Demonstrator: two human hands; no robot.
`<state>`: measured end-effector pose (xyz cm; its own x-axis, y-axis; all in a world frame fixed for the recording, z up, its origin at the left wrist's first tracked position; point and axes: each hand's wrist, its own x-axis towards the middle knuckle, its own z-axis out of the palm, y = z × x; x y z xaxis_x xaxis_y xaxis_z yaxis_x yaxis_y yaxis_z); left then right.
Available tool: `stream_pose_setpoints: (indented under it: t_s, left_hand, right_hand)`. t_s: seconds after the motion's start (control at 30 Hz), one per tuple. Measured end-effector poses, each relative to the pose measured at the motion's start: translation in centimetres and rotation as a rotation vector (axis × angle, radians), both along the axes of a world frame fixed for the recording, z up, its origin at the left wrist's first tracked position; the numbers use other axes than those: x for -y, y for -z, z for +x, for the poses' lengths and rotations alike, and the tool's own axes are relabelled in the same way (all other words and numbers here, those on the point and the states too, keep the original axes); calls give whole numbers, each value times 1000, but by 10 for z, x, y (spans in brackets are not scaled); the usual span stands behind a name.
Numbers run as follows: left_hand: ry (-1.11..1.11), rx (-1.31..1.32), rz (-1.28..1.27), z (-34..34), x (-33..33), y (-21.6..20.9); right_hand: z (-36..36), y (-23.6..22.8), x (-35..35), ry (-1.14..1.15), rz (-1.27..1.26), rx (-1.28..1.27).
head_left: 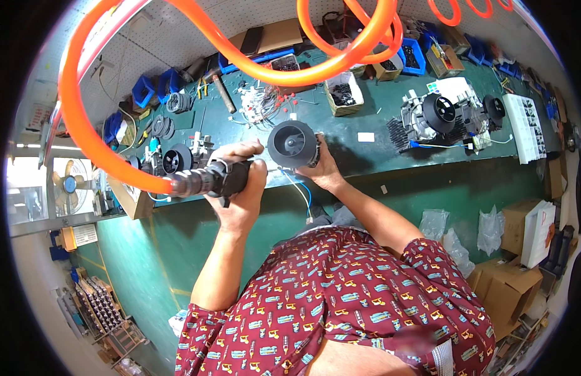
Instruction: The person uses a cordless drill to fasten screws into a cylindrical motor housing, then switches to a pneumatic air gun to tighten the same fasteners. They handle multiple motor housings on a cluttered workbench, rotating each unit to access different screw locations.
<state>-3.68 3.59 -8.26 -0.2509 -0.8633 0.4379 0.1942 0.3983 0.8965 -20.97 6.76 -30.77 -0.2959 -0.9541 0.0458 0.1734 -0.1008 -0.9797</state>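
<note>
My left hand (243, 188) is wrapped round a black air tool (232, 178), whose metal coupling joins a thick orange hose (83, 135). The tool's front end points toward a blower unit (293, 145) with a round black housing and a finned wheel inside. My right hand (323, 166) grips that blower from its right side, at the near edge of the bench; the fingers behind it are partly hidden. Blue and white wires (308, 194) hang from the blower down past the bench edge. Whether the tool touches the blower, I cannot tell.
The orange hose loops across the upper view over the green bench (378, 156). More blower units (428, 116) stand at the right, beside a white tray (524, 128), and others (177, 160) at the left. Connectors (259, 105), a hammer (224, 94) and a parts box (343, 94) lie farther back.
</note>
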Motion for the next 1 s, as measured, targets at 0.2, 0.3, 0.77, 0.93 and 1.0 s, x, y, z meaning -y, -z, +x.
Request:
stream_pose_setpoints:
  t_s: [0.2,0.3,0.77,0.93,1.0]
  left_hand:
    - [197,-189,98,-28,-10,4]
    - [162,-107,41,-40,-10,17]
    - [138,161,121,-57,-11,11]
    - [205,39,17,-67,-2,29]
    - [231,19,16,-71,0,34]
  right_hand:
    - [-1,-2,-2,41,46,-227]
    - [-1,-16,-3,37,2,-108]
    - [-5,10,2,47,26,-161]
    - [-4,13,5,48,-25,-62]
    - [-3,17,6,50,4,-58]
